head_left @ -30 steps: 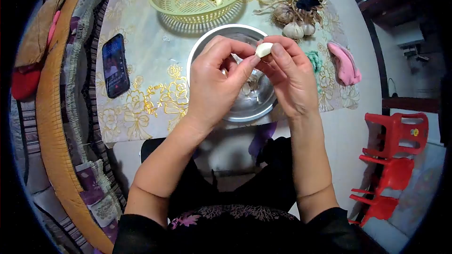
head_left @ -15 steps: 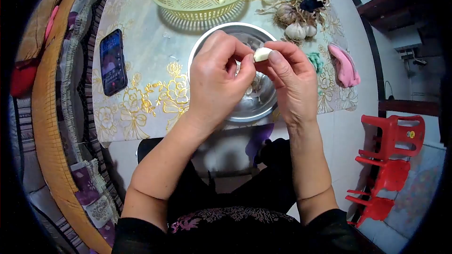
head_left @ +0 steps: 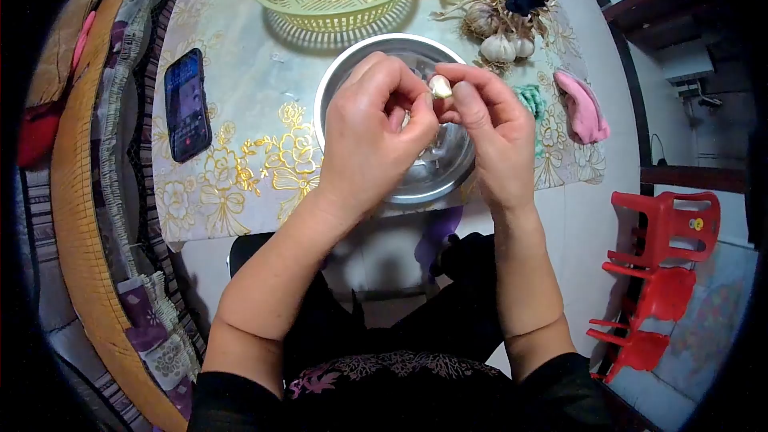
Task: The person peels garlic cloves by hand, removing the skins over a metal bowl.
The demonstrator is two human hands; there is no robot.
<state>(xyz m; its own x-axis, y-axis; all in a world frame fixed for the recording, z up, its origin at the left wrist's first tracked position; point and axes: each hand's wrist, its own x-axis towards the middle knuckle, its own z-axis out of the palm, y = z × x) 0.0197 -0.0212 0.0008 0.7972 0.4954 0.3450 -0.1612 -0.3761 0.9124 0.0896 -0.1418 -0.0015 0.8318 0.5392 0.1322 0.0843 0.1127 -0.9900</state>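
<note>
A pale garlic clove is between the fingertips of both hands, above a shiny metal bowl. My right hand pinches it between thumb and fingers from the right. My left hand is closed, with thumb and forefinger pressed together against the clove's left end. Something whitish shows in the curl of the left fingers, too small to name. Thin light scraps lie in the bowl, largely hidden behind my hands.
Several cloves lie in a yellow-green plastic basket beyond the bowl. Garlic bulbs with dry stalks, a green cloth and a pink cloth are at the right. A phone lies left. Red plastic chairs stand right of the table.
The clove has been turned between my fingertips and looks more upright. Both hands stay over the bowl. The whole view has shifted slightly.
</note>
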